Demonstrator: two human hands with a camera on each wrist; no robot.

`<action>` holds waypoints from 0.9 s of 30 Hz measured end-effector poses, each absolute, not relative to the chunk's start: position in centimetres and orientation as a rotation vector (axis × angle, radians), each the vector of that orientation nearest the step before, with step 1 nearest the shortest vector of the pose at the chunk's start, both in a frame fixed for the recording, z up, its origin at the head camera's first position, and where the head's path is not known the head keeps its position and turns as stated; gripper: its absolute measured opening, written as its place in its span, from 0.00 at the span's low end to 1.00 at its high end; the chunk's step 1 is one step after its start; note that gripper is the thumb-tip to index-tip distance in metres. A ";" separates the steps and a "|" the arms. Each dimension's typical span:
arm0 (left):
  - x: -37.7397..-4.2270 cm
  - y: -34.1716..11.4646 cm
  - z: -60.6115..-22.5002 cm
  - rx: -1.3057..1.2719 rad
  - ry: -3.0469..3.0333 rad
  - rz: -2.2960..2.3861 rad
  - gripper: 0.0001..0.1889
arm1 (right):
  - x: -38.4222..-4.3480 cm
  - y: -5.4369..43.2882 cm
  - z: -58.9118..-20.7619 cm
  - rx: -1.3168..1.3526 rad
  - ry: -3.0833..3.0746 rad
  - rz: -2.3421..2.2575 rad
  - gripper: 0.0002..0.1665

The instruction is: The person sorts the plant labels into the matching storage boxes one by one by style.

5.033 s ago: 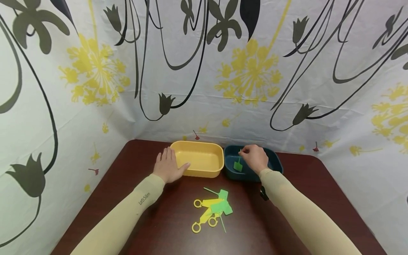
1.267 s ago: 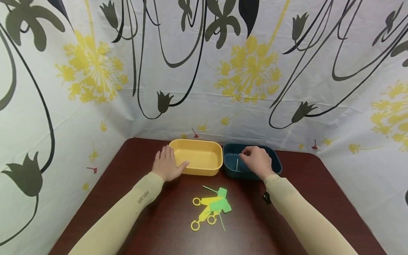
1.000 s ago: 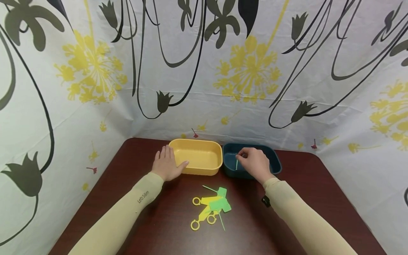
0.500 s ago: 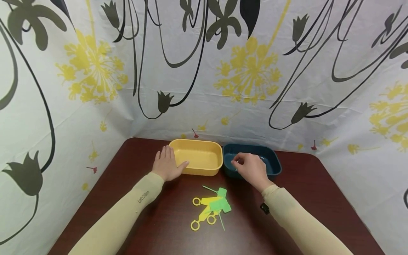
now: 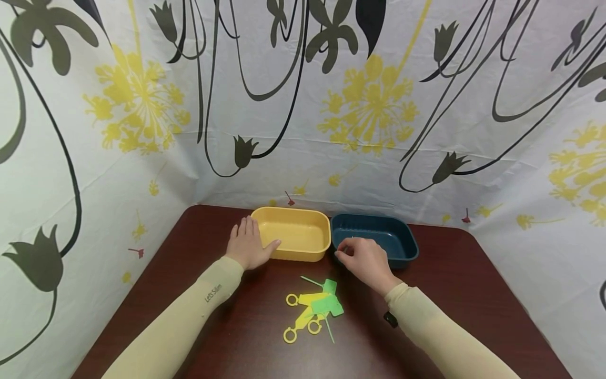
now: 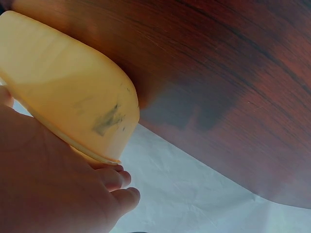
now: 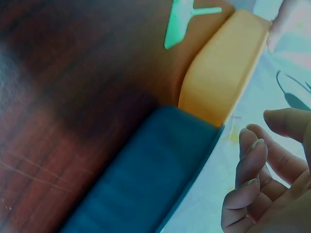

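Observation:
My left hand (image 5: 247, 245) rests with straight fingers over the left rim of the yellow bin (image 5: 299, 256). In the left wrist view, its fingertips lie along the bin's edge. My right hand (image 5: 366, 261) is over the front rim of the dark blue bin (image 5: 400, 243), fingers loosely curled. The right wrist view shows a gap between thumb and fingers and nothing held. In front of the bins lies a loose pile of green plastic tags (image 5: 325, 304) with thin stems and yellow plastic tags (image 5: 305, 318) with ring ends. Part of the blue bin's inside is hidden by my right hand.
Both bins stand side by side at the back of a dark reddish-brown table (image 5: 246, 337). A patterned white cloth (image 5: 303, 179) hangs behind and at both sides. A small black object (image 5: 390, 319) shows beneath my right wrist.
Five seconds ago my right hand pinched a green tag above the blue bin. It has let go of it and moved towards me and left, to the front rim. My left hand stays put.

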State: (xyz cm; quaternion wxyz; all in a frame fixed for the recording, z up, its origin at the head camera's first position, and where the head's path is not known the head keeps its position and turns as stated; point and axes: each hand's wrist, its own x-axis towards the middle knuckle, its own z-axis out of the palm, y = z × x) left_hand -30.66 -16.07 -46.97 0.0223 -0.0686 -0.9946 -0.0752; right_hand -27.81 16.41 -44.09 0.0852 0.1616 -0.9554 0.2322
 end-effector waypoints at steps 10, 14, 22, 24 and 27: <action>-30.6 -16.0 -46.8 -0.211 -3.088 -0.238 0.55 | -26.9 14.7 -45.4 0.569 -2.891 0.651 0.03; -30.6 -16.0 -46.9 -0.213 -3.085 -0.240 0.55 | -26.7 13.9 -45.8 0.619 -2.918 0.637 0.02; -30.7 -16.2 -47.2 -0.215 -3.073 -0.253 0.55 | -26.8 12.0 -46.3 0.732 -2.938 0.553 0.04; -30.7 -16.2 -47.2 -0.213 -3.077 -0.257 0.55 | -26.9 11.5 -46.3 0.750 -2.943 0.540 0.03; -30.7 -16.1 -47.1 -0.210 -3.077 -0.253 0.56 | -27.2 11.0 -46.6 0.776 -2.943 0.538 0.03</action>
